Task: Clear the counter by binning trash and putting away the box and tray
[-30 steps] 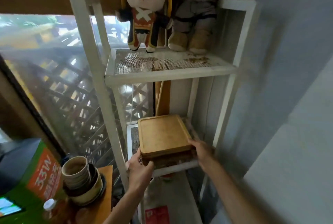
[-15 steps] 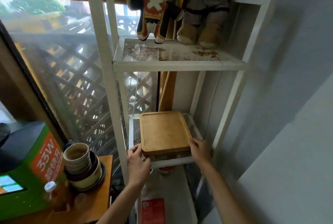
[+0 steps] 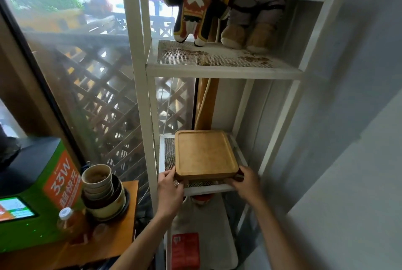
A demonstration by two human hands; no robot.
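A: What has moved?
B: The wooden tray [image 3: 204, 155] sits deeper on the white rack [image 3: 224, 72]'s mesh shelf than before.
A: And the fingers?
B: The left hand [image 3: 168, 190] and right hand [image 3: 247, 185] curl round its near corners, gripping both.

we see a wooden tray [image 3: 204, 154] with a smooth, matt, honey-coloured face and a raised rim. it lies on a white painted metal rack [image 3: 139, 78] whose shelves are open wire mesh [image 3: 213, 56], flecked with rough brown rust. on the top shelf stand two soft cloth plush dolls [image 3: 195, 4]. at the left, a glossy printed cardboard box [image 3: 52, 185] in green and orange, a stack of matt glazed ceramic bowls [image 3: 102, 191], and a clear plastic bottle [image 3: 69, 222] rest on a smooth wooden table [image 3: 121, 235].
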